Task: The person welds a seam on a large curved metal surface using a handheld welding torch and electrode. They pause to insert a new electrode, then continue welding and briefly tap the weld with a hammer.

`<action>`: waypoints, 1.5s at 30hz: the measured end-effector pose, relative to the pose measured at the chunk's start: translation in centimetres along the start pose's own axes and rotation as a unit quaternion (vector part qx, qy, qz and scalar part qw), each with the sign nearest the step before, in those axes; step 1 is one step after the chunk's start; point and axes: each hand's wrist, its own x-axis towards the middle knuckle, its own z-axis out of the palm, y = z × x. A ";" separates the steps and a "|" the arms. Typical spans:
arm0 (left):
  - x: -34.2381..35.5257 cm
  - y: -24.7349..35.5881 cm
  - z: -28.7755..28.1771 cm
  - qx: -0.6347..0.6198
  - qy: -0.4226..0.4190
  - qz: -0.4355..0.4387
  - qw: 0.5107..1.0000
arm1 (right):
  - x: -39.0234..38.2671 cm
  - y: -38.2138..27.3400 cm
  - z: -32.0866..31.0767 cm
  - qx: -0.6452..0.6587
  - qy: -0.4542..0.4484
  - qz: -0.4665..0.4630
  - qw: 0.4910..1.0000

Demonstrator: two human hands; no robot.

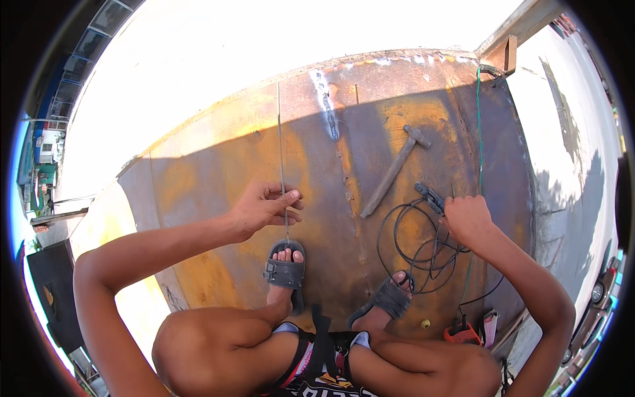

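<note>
My left hand (270, 210) pinches a long, thin welding rod (281, 152) between thumb and fingers. The rod stands nearly in line with my left foot, its lower end near the sandal (286, 271). On the right, my right hand (467, 218) is closed round a dark welding electrode holder (431, 197), its jaw end pointing up and left. A black cable (397, 231) lies in loose loops beside and below that hand. Between the two hands, nearer the right, a hammer (390, 178) rests on the rusty metal sheet (211, 192).
A bright weld seam (324, 102) runs along the sheet's far part. A green cord (479, 126) stretches down the right side to a metal bracket (508, 56). A red-orange object (463, 334) sits near my right knee. Parked cars (598, 291) stand far right.
</note>
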 end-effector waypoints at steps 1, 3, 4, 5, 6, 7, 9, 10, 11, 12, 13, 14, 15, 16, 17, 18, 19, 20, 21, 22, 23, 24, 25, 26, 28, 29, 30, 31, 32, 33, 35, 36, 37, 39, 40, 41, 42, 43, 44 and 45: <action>0.1 -0.8 -0.6 -0.026 0.000 0.016 1.000 | 0.4 2.5 0.8 -0.012 -0.061 0.054 0.997; 0.6 -2.5 -1.2 -0.078 -0.002 0.041 0.996 | 1.3 7.8 1.9 -0.028 -0.184 0.160 0.969; 1.1 -3.0 -0.6 -0.107 0.009 0.064 0.992 | 1.2 10.3 3.3 -0.034 -0.257 0.214 0.942; 2.0 -3.9 -0.1 -0.138 0.024 0.078 0.987 | 0.9 13.0 6.0 0.093 -0.215 0.215 0.948; 2.9 -5.2 0.5 -0.172 0.031 0.087 0.981 | -0.2 15.7 9.5 0.212 -0.169 0.222 0.936; 3.8 -6.4 0.8 -0.205 0.045 0.096 0.973 | -1.5 17.3 11.6 0.326 -0.111 0.223 0.912; 4.1 -8.5 0.1 -0.232 0.041 0.105 0.966 | -0.5 13.3 12.6 0.396 -0.076 0.222 0.888; 4.5 -8.8 0.0 -0.243 0.040 0.114 0.962 | -0.2 12.1 12.9 0.420 -0.076 0.220 0.877; 5.1 -9.0 0.4 -0.238 0.029 0.112 0.964 | -0.4 11.0 13.2 0.445 -0.079 0.221 0.865; 5.7 -8.8 0.6 -0.232 0.021 0.113 0.966 | -0.2 10.0 12.8 0.457 -0.096 0.238 0.852; 5.9 -8.6 0.8 -0.226 0.017 0.114 0.967 | 0.2 9.1 12.5 0.469 -0.114 0.252 0.839; 6.3 -8.2 1.0 -0.203 0.020 0.127 0.971 | 0.7 8.3 11.9 0.479 -0.132 0.264 0.827; 6.8 -7.9 1.2 -0.182 0.027 0.137 0.973 | 1.3 7.0 10.9 0.450 -0.176 0.245 0.841; 7.1 -7.6 1.2 -0.161 0.037 0.147 0.975 | 2.1 5.7 9.1 0.420 -0.219 0.221 0.853; 7.3 -7.3 1.3 -0.153 0.049 0.156 0.975 | 2.5 4.8 8.1 0.388 -0.260 0.197 0.862; 7.7 -7.0 1.8 -0.147 0.057 0.167 0.973 | 2.4 4.5 8.9 0.346 -0.280 0.203 0.872; 7.6 -6.7 1.1 -0.137 0.082 0.179 0.971 | 3.2 2.7 8.9 0.292 -0.244 0.216 0.899; 7.8 -6.7 0.4 -0.125 0.108 0.197 0.967 | 3.7 0.4 9.0 0.238 -0.206 0.228 0.922; 8.0 -7.1 -0.3 -0.113 0.134 0.213 0.961 | 4.0 -2.0 8.8 0.183 -0.166 0.238 0.939; 8.1 -7.5 -0.9 -0.100 0.159 0.228 0.955 | 4.3 -4.2 8.5 0.183 -0.122 0.260 0.940; 8.5 -7.8 -1.0 -0.131 0.167 0.227 0.950 | 3.8 -5.5 8.7 0.162 -0.093 0.278 0.942; 8.8 -8.1 -1.2 -0.162 0.175 0.227 0.944 | 3.4 -6.7 8.7 0.142 -0.064 0.295 0.943; 9.0 -8.4 -1.4 -0.191 0.182 0.226 0.938 | 3.4 -7.4 8.7 0.123 -0.035 0.313 0.941; 9.0 -8.8 -1.6 -0.217 0.179 0.215 0.935 | 3.4 -7.4 8.5 0.146 -0.076 0.327 0.931; 9.3 -9.0 -1.3 -0.271 0.163 0.196 0.928 | 3.4 -6.3 8.8 0.147 -0.094 0.329 0.928; 9.3 -9.2 -1.1 -0.275 0.160 0.193 0.928 | 3.2 -5.7 9.1 0.149 -0.103 0.330 0.926; 9.2 -9.1 -0.9 -0.277 0.157 0.191 0.929 | 3.0 -5.0 9.2 0.147 -0.086 0.308 0.936; 9.0 -9.0 -0.7 -0.280 0.154 0.189 0.928 | 2.8 -3.9 9.6 0.216 -0.051 0.306 0.926; 8.8 -8.9 -0.6 -0.254 0.153 0.197 0.934 | 2.6 -2.7 10.1 0.284 -0.015 0.303 0.910; 8.7 -8.5 -0.2 -0.232 0.146 0.207 0.939 | 1.9 -1.1 10.6 0.345 0.020 0.304 0.888; 8.8 -8.5 0.1 -0.219 0.124 0.208 0.945 | 0.9 0.1 10.8 0.557 0.145 0.254 0.777; 8.7 -9.0 -0.3 -0.227 0.114 0.199 0.946 | 1.0 -0.2 8.8 0.660 0.118 0.272 0.690; 8.8 -9.3 -0.5 -0.238 0.101 0.191 0.947 | 1.0 -0.4 7.0 0.748 0.091 0.287 0.591; 8.7 -8.9 0.2 -0.267 0.092 0.186 0.941 | 1.0 -1.3 5.4 0.676 0.099 0.255 0.684; 8.5 -8.7 0.4 -0.281 0.089 0.184 0.938 | 1.1 -1.8 4.9 0.595 0.098 0.233 0.763; 8.4 -8.5 0.5 -0.298 0.083 0.179 0.934 | 1.2 -2.4 4.5 0.506 0.095 0.207 0.832; 8.3 -8.3 0.5 -0.314 0.078 0.174 0.930 | 1.4 -3.5 4.4 0.476 0.075 0.203 0.852; 8.4 -8.2 0.7 -0.332 0.067 0.170 0.925 | 1.3 -4.2 5.1 0.445 0.109 0.183 0.870; 8.6 -8.2 0.9 -0.336 0.060 0.170 0.924 | 1.2 -5.0 6.6 0.412 0.142 0.163 0.885; 8.9 -8.3 1.1 -0.340 0.055 0.171 0.923 | 1.1 -5.9 7.3 0.379 0.175 0.141 0.898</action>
